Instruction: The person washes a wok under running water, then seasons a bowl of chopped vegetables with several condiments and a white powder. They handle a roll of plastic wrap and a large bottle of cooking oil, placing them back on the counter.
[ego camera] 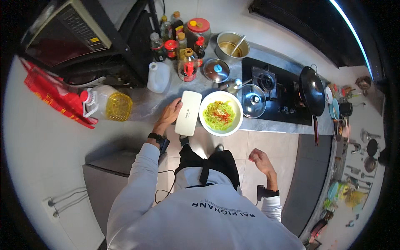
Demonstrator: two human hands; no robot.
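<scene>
A long cream-coloured box with rounded corners [188, 113], bearing printed writing, lies at the counter's front edge. My left hand [170, 112] grips its left side, thumb at the upper edge; part of the fingers is hidden. Just right of the box sits a white bowl [239, 117] of shredded green vegetable [215, 123], topped with chopped red pepper [222, 116] and pale minced bits. My right hand [262, 161] hangs over the floor, away from the counter, its fingers curled and nothing visible in them.
Behind the bowl are a glass lid [252, 101], another lid [216, 71] and a metal pot [222, 51]. A black wok [312, 90] rests on the gas hob [281, 109]. Sauce bottles [187, 67], a white jug [158, 78] and an oil bottle [118, 106] stand at left.
</scene>
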